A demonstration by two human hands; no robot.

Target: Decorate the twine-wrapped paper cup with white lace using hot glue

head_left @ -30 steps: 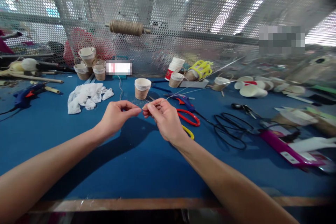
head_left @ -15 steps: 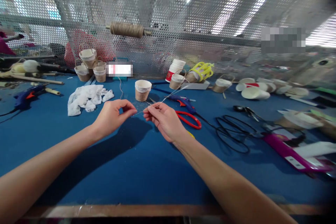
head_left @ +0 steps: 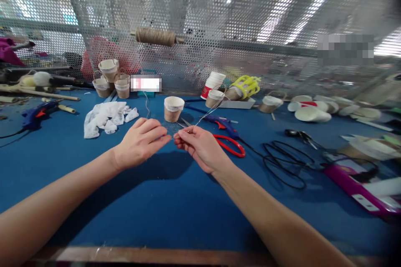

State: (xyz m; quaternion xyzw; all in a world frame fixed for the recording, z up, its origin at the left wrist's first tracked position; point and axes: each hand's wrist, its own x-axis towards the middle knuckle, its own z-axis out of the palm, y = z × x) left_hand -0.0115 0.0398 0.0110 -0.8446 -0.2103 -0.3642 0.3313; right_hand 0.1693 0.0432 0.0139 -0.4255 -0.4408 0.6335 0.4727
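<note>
Over the blue table, my right hand (head_left: 202,146) is closed in a pinch on a thin pale string (head_left: 208,114), which trails up and to the right from the fingers. My left hand (head_left: 142,144) has its fingers stretched out, tips close to the right fingertips; nothing shows in it. Just behind the hands stands a small brown cup with a white cloth-like rim (head_left: 172,110). Red-handled scissors (head_left: 230,146) lie partly behind my right hand, blades towards the cup. A blue glue gun (head_left: 223,126) rests behind them.
White cloth scraps (head_left: 106,119) lie left, near another blue glue gun (head_left: 39,113). Handled cups (head_left: 108,71) are stacked at the back. A twine spool (head_left: 156,36) hangs on the perforated metal screen. Black cable (head_left: 283,162) and a magenta power strip (head_left: 354,187) lie right.
My left hand has gone from a pinch to outstretched fingers and moved slightly right. My right hand keeps its pinch on the string. The whole view has shifted a little.
</note>
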